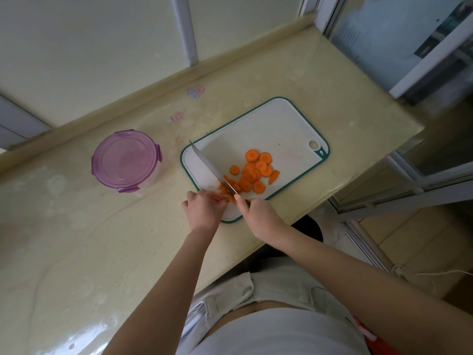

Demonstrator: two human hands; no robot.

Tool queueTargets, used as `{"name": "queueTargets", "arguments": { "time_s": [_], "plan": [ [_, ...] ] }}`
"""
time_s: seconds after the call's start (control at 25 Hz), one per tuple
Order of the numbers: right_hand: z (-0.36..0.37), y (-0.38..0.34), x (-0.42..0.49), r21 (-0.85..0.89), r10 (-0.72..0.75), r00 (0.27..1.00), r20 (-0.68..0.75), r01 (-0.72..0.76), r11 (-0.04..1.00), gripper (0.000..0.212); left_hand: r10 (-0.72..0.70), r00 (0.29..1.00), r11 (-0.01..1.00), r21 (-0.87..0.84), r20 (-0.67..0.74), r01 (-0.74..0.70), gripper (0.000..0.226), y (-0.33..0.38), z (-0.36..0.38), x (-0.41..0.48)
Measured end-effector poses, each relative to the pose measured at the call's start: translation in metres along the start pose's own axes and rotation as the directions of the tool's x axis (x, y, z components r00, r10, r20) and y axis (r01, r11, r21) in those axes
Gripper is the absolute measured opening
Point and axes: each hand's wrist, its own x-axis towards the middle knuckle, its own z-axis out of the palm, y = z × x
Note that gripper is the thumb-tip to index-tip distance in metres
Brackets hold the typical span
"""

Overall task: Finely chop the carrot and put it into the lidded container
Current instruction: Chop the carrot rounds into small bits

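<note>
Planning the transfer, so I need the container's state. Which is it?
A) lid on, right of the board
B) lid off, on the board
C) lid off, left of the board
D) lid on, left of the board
D: the purple lid covers the container, which stands left of the board, apart from it.

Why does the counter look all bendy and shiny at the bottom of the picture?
Head view: the wide-angle lens bows the straight edges of the counter; head view: light glares off its glossy surface at the bottom left; head view: the carrot slices, knife and cutting board look fairly sharp, while the window at top right is smeared.
</note>
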Motion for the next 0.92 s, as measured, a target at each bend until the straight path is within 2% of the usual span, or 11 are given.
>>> {"name": "queueTargets", "arguments": {
  "time_s": [0.4, 0.56, 0.64, 0.76, 0.92],
  "plan": [
    [-0.022, 0.014, -0.006, 0.266, 0.072, 0.997, -0.019, -0.064, 0.962, 0.058, 0.111, 0.994, 0.988, 0.107, 0.006, -0.111, 0.019, -0.007, 0.001, -0.005],
    [-0.039, 0.016, -0.004, 0.323, 0.069, 0.995, -0.077, -0.041, 0.945, 0.057, 0.219, 0.971, 0.971, 0.115, -0.096, -0.208, 0.021, 0.004, 0.001, -0.003],
    [-0.044, 0.020, -0.002, 0.325, 0.069, 0.990, -0.126, -0.024, 0.945, 0.057, 0.289, 0.956, 0.952, 0.119, -0.044, -0.282, 0.026, 0.019, 0.001, 0.005],
    [-0.052, 0.024, 0.001, 0.344, 0.091, 0.982, -0.165, -0.029, 0.938, 0.057, 0.361, 0.923, 0.916, 0.137, 0.132, -0.378, 0.046, 0.038, 0.003, 0.021],
    [-0.057, 0.028, 0.001, 0.347, 0.115, 0.979, -0.167, -0.051, 0.936, 0.057, 0.342, 0.891, 0.884, 0.219, 0.299, -0.413, 0.063, 0.047, 0.010, 0.037]
  ]
}}
